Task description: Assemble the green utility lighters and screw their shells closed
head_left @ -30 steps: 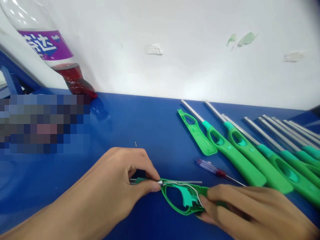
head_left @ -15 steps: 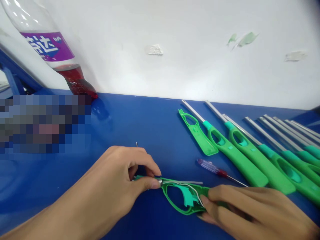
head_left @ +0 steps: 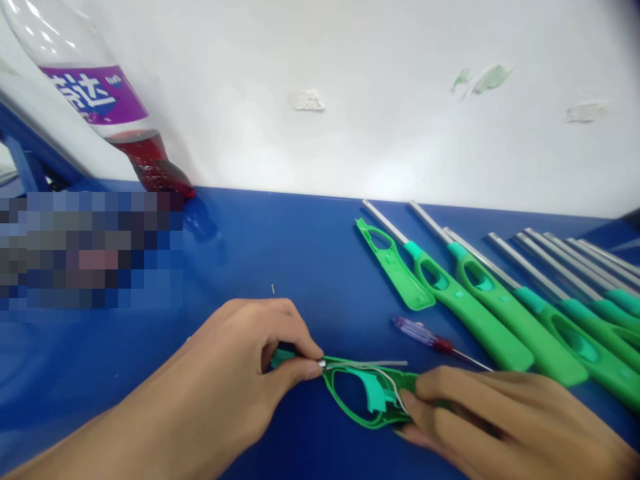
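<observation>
An opened green gas lighter [head_left: 350,415] lies low in front of me, its inside facing up. My left hand [head_left: 265,360] pinches its front end, thumb and forefinger closed at a small silvery metal piece [head_left: 323,365]. From there run a thin clear tube [head_left: 383,364] and a white wire [head_left: 393,381]. Inside the loop sits a teal trigger [head_left: 375,392]. My right hand [head_left: 480,417] is closed round the handle end, with the thumb at the wire; its fingers hide most of the handle. A small screw [head_left: 273,289] lies beyond my left hand.
A loose green half casing [head_left: 400,270] lies ahead, beside a row of assembled lighters [head_left: 475,307] on the right. A screwdriver [head_left: 425,335] lies near my right hand. At the back left, a bottle [head_left: 145,153] leans by the white wall [head_left: 350,147] on the blue table [head_left: 250,233].
Hardly anything differs. Both hands keep their hold on the gas lighter, and the left hand has shifted very slightly. The view has moved a little.
</observation>
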A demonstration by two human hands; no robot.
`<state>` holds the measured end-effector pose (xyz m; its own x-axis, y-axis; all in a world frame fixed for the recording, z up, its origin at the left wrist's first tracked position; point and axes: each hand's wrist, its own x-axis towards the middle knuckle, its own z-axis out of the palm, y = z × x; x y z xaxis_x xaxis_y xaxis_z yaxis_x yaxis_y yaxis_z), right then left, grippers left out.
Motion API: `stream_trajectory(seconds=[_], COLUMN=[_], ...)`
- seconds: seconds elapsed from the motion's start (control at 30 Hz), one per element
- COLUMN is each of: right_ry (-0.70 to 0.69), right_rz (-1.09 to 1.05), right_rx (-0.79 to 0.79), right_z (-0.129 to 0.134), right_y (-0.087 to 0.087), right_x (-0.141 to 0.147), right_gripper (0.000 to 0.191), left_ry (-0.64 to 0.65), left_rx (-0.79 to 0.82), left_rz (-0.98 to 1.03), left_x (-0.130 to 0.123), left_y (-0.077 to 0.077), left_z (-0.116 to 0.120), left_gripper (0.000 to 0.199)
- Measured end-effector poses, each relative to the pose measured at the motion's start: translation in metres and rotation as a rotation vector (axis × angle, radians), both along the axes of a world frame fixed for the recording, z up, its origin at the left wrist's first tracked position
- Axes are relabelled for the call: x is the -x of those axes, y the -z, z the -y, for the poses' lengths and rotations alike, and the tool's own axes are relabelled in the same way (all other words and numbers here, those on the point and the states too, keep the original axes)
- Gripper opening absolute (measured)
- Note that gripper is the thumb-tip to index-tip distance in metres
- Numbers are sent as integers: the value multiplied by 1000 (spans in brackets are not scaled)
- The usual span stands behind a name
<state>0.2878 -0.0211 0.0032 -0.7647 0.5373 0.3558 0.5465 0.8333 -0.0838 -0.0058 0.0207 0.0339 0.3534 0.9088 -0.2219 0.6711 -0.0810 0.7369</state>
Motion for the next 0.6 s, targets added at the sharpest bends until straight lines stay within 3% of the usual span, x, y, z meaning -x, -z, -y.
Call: stream_trajectory(seconds=[0.23, 0.33, 0.4, 0.5, 0.6], right_ry=[107, 196, 206, 145, 109], right_rz=[-77, -18, 16, 32, -24], right_rx=[-54, -26, 6, 6, -16], right_z=[2, 4, 6, 7, 5], right_y=[-9, -1, 5, 8, 3], right_x=[2, -6, -11, -15, -11], right_gripper=[44, 40, 47, 58, 56], left_ry=[55, 22, 14, 157, 283], left_rx=[-153, -372, -537, -631, -663], left_rz=[20, -15, -28, -45, -67], left_x=[-1, 1, 2, 1, -1], left_y=[-2, 6, 12, 15, 13], left_z=[1, 9, 15, 16, 11], left_gripper=[21, 22, 20, 20, 27])
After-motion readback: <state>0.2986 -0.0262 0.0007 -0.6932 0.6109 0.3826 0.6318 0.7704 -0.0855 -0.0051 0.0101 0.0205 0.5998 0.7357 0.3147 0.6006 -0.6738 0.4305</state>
